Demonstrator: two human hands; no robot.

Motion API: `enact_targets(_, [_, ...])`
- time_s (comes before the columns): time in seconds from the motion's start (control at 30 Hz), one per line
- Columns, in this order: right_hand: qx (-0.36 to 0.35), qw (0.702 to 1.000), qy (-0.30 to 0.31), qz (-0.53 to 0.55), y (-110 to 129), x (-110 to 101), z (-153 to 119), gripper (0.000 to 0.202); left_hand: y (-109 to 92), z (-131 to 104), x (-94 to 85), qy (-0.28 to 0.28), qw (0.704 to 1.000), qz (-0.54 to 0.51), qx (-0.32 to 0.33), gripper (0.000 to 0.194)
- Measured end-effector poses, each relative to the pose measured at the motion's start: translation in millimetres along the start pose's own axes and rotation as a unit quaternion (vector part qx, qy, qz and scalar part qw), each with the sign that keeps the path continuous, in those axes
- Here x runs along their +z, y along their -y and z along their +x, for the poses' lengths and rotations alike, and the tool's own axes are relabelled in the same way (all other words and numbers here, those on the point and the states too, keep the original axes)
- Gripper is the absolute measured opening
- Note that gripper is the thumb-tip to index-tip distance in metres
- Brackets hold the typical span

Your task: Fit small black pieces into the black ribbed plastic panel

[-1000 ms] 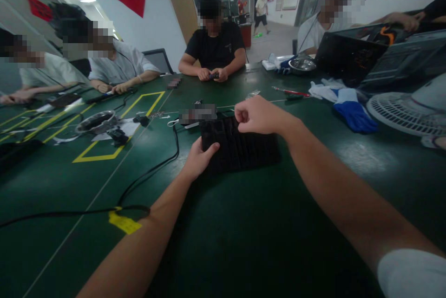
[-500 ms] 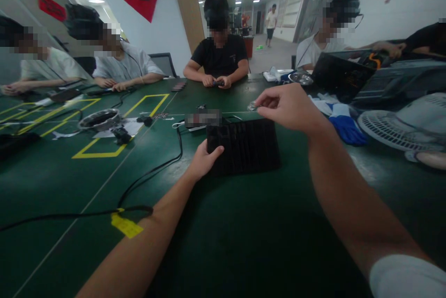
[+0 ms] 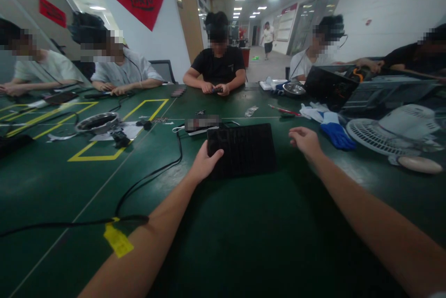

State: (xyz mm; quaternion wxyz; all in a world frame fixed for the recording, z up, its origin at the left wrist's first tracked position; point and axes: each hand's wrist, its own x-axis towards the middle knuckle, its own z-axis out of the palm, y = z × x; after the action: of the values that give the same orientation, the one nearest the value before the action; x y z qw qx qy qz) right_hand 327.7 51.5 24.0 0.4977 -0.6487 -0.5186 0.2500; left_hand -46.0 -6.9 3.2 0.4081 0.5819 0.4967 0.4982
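Note:
A flat black rectangular panel is tilted up over the green table. My left hand grips its left edge, thumb on the face. To the right of the panel, my right hand hovers apart from it with the fingers curled and pressed together; whether anything small is between the fingertips cannot be made out. Beyond the panel lie a small clear plastic bag and a dark device with a white cable end.
Blue-and-white gloves, a red-handled tool and a white fan lie at the right. A metal ring is at the left. A black cable passes near my left forearm. Several people sit around the table.
My right hand has moved right and nearer, away from the clear bag, uncovering the red-handled tool. My left hand still holds the panel. The view has tilted up slightly.

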Motion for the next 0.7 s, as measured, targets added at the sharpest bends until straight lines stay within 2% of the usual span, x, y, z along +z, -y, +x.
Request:
enact_targets(0.1, [0.02, 1.0, -0.008, 0.006, -25, 12, -12, 0.02, -1, -1, 0.8, -0.024, 1.0, -0.003, -0.005, 0.06])
enact_targets(0.23, [-0.046, 0.997, 0.055, -0.037, -27, 22, -19, 0.022, -12, 2, -4.4, -0.094, 0.996, -0.009, -0.006, 0.059])
enact_targets(0.3, [-0.074, 0.993, 0.066, -0.06, -26, 25, -19, 0.023, -25, 4, -8.7, -0.159, 0.986, 0.034, 0.025, 0.053])
enact_targets(0.37, [-0.088, 0.99, 0.076, -0.075, -24, 25, -19, 0.025, -44, 6, -9.9, -0.219, 0.965, 0.11, 0.094, 0.053])
enact_targets(0.4, [-0.094, 0.989, 0.079, -0.082, -24, 25, -19, 0.026, -55, 6, -8.2, -0.231, 0.951, 0.158, 0.131, 0.052])
enact_targets(0.47, [-0.1, 0.988, 0.08, -0.091, -22, 25, -19, 0.025, -77, 7, 0.6, -0.209, 0.923, 0.259, 0.193, 0.044])
enact_targets(0.57, [-0.103, 0.986, 0.08, -0.105, -19, 24, -20, 0.023, -102, 10, 24.2, -0.111, 0.889, 0.377, 0.234, 0.035])
enact_targets(0.63, [-0.105, 0.985, 0.085, -0.111, -17, 23, -21, 0.023, -108, 16, 42.9, -0.079, 0.872, 0.425, 0.231, 0.035])
enact_targets(0.7, [-0.109, 0.984, 0.088, -0.113, -16, 23, -21, 0.024, -106, 23, 60.7, -0.068, 0.866, 0.438, 0.231, 0.033])
